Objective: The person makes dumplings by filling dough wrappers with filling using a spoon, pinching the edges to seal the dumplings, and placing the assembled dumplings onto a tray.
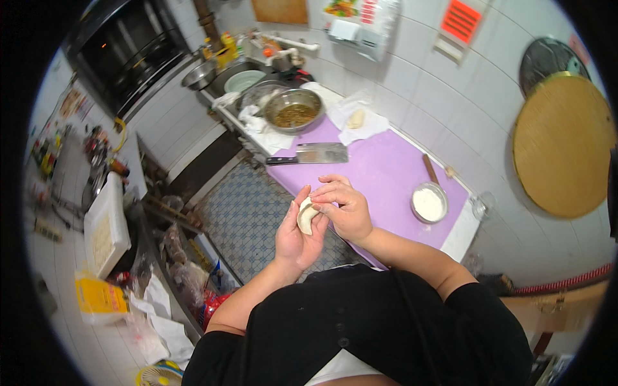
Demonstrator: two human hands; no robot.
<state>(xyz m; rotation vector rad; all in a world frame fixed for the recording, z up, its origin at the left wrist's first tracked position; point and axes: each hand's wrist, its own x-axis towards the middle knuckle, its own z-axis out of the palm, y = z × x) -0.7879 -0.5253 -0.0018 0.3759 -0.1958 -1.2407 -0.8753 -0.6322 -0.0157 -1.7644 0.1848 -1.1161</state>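
A folded dumpling of pale dough (306, 218) lies in my left hand (300, 236), whose fingers cup it from below. My right hand (344, 207) reaches over from the right, its thumb and fingertips pinching the dumpling's upper end. Both hands are above the near edge of a purple mat (386, 169). Beyond them on the mat lies a cleaver (321, 153), blade to the right. A steel bowl of brown filling (294, 115) stands farther back. At the right are a bowl of white flour (428, 203) and a wooden rolling pin handle (430, 169). A dough piece (356, 118) rests on white cloth.
A sink (231, 75) with a pale green basin (244, 81) is at the back left. At the left, a white tray (120, 231) stands on a cluttered counter beside a yellow bag (99, 296). A round wooden board (562, 144) hangs on the right wall.
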